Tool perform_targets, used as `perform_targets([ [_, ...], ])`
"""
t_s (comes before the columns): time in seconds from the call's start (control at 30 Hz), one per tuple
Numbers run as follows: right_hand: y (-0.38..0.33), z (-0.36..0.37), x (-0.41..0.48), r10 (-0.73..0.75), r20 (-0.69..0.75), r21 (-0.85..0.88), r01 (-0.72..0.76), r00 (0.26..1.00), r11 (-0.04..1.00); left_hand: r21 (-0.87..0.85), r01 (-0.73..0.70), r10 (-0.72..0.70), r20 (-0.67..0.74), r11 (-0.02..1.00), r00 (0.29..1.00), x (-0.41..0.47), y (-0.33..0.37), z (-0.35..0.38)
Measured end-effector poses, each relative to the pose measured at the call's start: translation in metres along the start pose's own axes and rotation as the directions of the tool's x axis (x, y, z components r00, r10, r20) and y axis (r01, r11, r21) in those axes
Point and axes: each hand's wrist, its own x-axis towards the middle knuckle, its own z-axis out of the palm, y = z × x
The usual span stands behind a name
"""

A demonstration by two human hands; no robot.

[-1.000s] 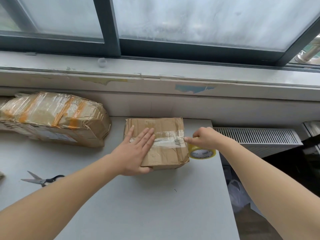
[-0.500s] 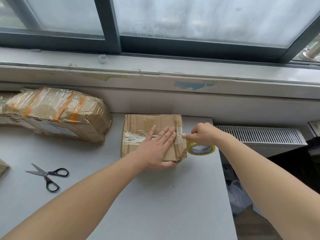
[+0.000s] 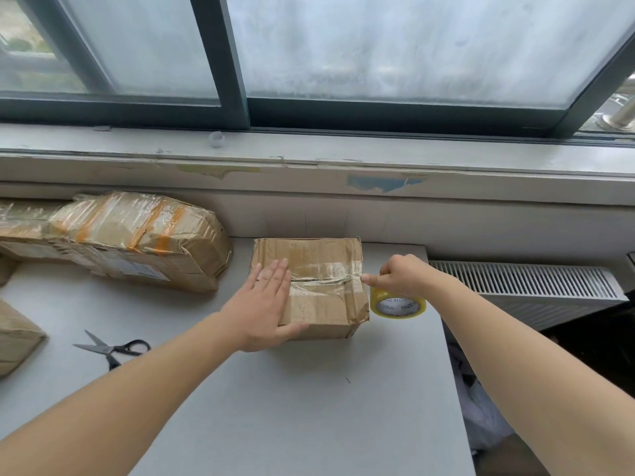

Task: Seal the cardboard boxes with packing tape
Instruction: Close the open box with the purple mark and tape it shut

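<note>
Grey table [image 3: 309, 417]: smooth, matte. Left hand [image 3: 264, 304] lies flat on the small cardboard box [image 3: 323, 309] mid-table, fingers straight and together, pressing the clear tape strip [image 3: 326, 271]. Box creased, soft-cornered, likely light; steady it from the top. Right hand [image 3: 400, 276] curled round the yellow tape roll [image 3: 398, 305] at the box's right edge. Far left: glossy tape-wrapped parcel [image 3: 137, 235].

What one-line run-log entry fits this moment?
left hand flat on small box | right hand grips tape roll at box's right edge | scissors on table

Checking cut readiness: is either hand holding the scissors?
No, the scissors lie on the table while the left hand presses the box and the right hand grips the tape roll.
</note>
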Motion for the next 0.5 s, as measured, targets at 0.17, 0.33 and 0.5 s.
perform_targets([
  [0.17, -0.002, 0.002, -0.006, 0.012, -0.014, -0.002, -0.012, 1.0, 1.0, -0.175, -0.136, 0.128, -0.054, 0.975, 0.99, 0.038, 0.073, -0.004],
  [0.33, -0.001, 0.008, -0.01, 0.003, -0.037, 0.011, -0.002, 0.999, 1.0, -0.229, -0.106, 0.074, -0.146, 0.968, 0.987, 0.05, 0.093, 0.001],
  [0.5, -0.005, 0.008, -0.016, 0.014, -0.024, 0.072, -0.013, 1.0, 0.997, -0.262, -0.063, 0.033, -0.119, 0.963, 0.992, 0.05, 0.077, -0.004],
])
